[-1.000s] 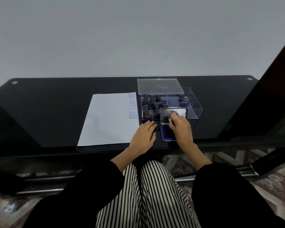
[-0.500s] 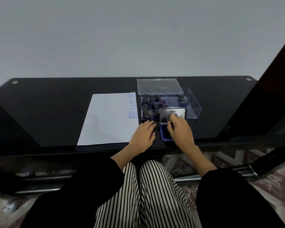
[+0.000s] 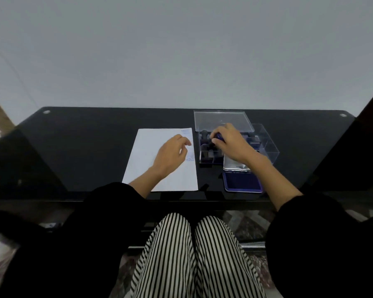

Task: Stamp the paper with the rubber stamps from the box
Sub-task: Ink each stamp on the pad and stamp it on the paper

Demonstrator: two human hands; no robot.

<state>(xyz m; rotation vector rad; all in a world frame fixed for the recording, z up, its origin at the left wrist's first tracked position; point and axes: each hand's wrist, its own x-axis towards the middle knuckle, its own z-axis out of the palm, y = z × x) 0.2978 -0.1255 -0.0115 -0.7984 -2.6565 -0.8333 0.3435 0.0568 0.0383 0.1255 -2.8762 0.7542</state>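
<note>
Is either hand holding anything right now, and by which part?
The right hand pinches a rubber stamp by its handle, over the clear box. The left hand holds nothing; it hangs open over the paper.

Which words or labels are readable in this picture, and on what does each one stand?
"FRAGILE", faint: lowest blue print on the paper, beside the left hand.
Other blue prints above it: too blurred to read.
Ink pad lid: small marking, unreadable.
</note>
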